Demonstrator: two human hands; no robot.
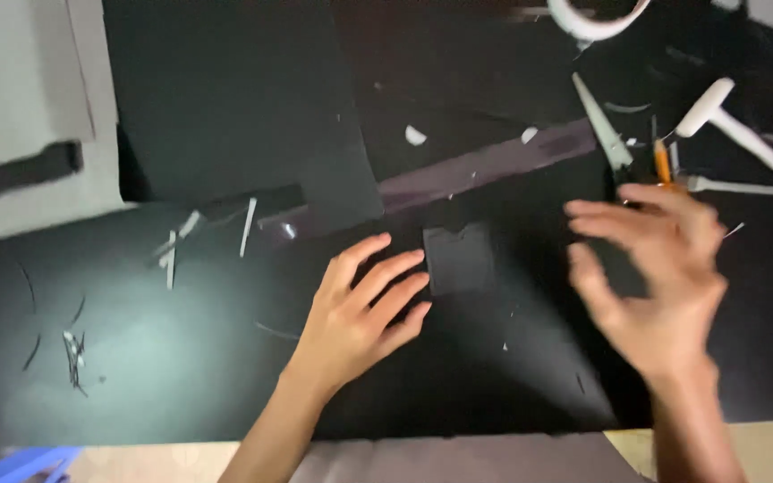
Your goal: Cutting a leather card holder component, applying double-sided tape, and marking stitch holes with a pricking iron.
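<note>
Head view: left hand (360, 309) flat on black worktop (181, 358), fingers spread, fingertips touching small cut black square (460, 258). Right hand (659, 277) hovers open, empty, blurred. Scissors (606, 134), orange pencil (662, 161) lie just beyond it.

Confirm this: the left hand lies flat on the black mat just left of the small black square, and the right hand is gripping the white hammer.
Not quite. In the head view the right hand is open and holds nothing; the white hammer lies beyond it. The left hand does lie flat beside the small black square.

Matt black paper sheet (234, 107), glossy tape strip (485, 165)
</note>
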